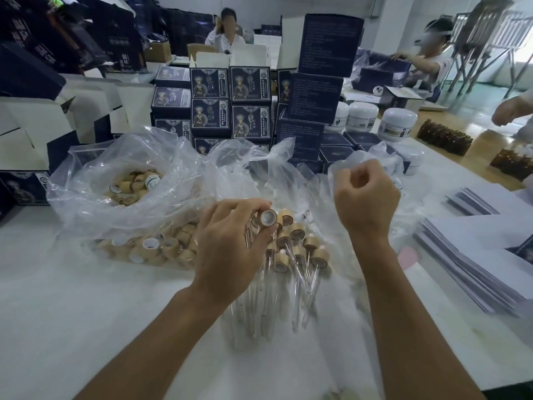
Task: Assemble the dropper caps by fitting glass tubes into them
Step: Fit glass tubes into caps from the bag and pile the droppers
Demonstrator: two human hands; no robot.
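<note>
My left hand (230, 243) pinches a bamboo-coloured dropper cap (268, 217) with its white inside turned toward me. My right hand (366, 197) hovers to the right with its fingers curled into a fist; whether it holds anything is hidden. Under and between the hands lies a pile of assembled caps with glass tubes (297, 255) pointing toward me. Loose caps (161, 246) lie in a clear plastic bag to the left. More caps (132, 186) fill an open bag behind it.
Stacked dark blue boxes (230, 105) stand behind the bags. White jars (398, 122) and brown bottles (444, 137) sit at the back right. Flat white cards (476, 255) lie stacked at the right. Other people work at the far tables. A white table (72, 284) spreads in front.
</note>
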